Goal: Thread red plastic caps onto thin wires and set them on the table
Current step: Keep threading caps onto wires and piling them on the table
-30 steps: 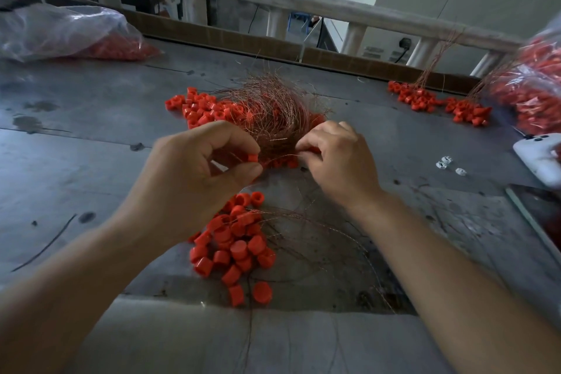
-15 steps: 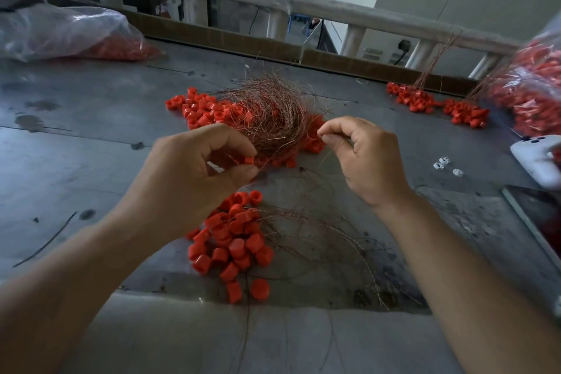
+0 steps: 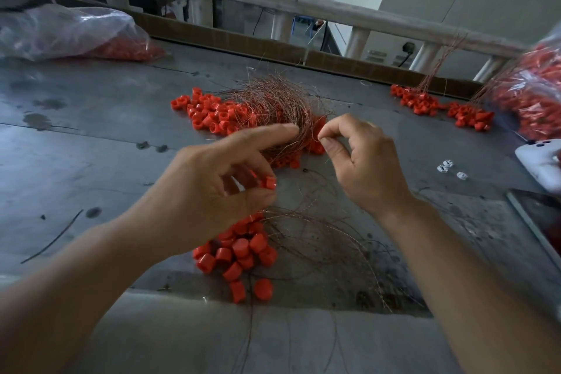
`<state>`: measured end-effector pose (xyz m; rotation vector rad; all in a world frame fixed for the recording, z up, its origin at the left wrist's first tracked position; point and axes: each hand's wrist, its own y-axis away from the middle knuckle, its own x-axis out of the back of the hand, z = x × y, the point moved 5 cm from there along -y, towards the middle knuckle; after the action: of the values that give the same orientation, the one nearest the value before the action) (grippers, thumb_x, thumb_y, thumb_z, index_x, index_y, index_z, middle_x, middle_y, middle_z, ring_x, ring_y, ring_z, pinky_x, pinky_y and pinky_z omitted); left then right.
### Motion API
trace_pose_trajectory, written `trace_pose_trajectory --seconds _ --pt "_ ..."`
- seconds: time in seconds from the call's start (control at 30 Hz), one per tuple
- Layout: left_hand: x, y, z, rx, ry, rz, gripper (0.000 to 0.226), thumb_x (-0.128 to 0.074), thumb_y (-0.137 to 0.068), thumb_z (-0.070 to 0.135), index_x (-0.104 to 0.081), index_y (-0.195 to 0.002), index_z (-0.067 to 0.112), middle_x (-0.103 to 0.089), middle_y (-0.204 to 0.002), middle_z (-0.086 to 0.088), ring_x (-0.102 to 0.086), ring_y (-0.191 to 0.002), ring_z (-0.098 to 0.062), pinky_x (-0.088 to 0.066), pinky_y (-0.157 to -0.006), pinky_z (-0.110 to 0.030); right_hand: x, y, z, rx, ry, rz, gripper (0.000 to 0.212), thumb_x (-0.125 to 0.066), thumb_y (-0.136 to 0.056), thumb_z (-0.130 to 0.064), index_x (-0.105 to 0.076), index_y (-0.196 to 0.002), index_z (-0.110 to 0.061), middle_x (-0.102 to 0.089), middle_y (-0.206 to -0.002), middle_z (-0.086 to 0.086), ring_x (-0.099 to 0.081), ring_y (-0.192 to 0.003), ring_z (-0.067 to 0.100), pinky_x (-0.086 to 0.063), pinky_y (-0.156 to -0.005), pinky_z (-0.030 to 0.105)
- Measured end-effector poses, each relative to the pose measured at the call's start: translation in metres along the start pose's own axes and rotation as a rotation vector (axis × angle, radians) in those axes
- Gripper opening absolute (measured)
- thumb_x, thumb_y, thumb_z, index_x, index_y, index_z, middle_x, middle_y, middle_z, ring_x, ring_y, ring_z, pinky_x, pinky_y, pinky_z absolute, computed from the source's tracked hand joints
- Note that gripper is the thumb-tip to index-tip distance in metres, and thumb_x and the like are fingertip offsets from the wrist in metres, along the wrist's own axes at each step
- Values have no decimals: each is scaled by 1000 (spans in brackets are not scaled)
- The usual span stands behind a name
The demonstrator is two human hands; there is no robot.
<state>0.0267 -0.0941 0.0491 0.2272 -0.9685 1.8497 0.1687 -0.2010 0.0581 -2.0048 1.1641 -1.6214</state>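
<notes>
bag of caps (image 3: 535, 94) blurred, cut by right edge.

— Where's my left hand?
— Your left hand (image 3: 212, 188) hovers just in front of the wire tangle (image 3: 273, 112). Its forefinger points straight at the tangle, and thumb and middle finger pinch a red cap (image 3: 268, 183).
— And my right?
— Your right hand (image 3: 361, 167) is just right of the tangle, thumb and forefinger pinched together, the other fingers curled.

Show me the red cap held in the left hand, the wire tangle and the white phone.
red cap (image 3: 269, 183), head view, side wall.
wire tangle (image 3: 273, 102), head view, bundle's middle.
white phone (image 3: 536, 159), head view, its back.
</notes>
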Motion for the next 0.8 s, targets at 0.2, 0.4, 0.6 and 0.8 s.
trace_pose_trajectory --seconds 0.2,0.4,0.6,0.8 --pt "5 -1 -1 31 -67 77 19 -70 -74 36 -61 -88 47 -64 -85 19 -61 -75 4 -49 -68 -10 -7 1 10 -64 89 -149 4 -64 -81 -4 -67 -82 -4 -65 -84 5 -58 -81 20 -33 -79 23" --pt "21 -3 -7 121 -83 251 31 -71 -71 17 -61 -85 42 -63 -79 18 -60 -70 4 -44 -65 -3 -14 3 13 -98 129 -260 5 -63 -82 -7 -68 -83 -5 -65 -86 5 -58 -84 23 -36 -81 28" --pt "19 -3 -6 137 -84 235 28 -70 -70 22 -59 -85 44 -62 -78 20 -59 -71 5 -43 -65 -3 -12 1 8 -65 81 -268 4 -67 -80 -8 -69 -82 -7 -65 -86 5 -59 -85 22 -42 -85 36" --pt "19 -3 -5 136 -95 230 31 -71 -71 17 -59 -84 43 -62 -81 19 -60 -72 5 -46 -67 -5 -33 9 -11 96 62 -505 11 -67 -81 -20 -73 -91 -19 -56 -90 -5 -38 -88 7 -27 -82 23"
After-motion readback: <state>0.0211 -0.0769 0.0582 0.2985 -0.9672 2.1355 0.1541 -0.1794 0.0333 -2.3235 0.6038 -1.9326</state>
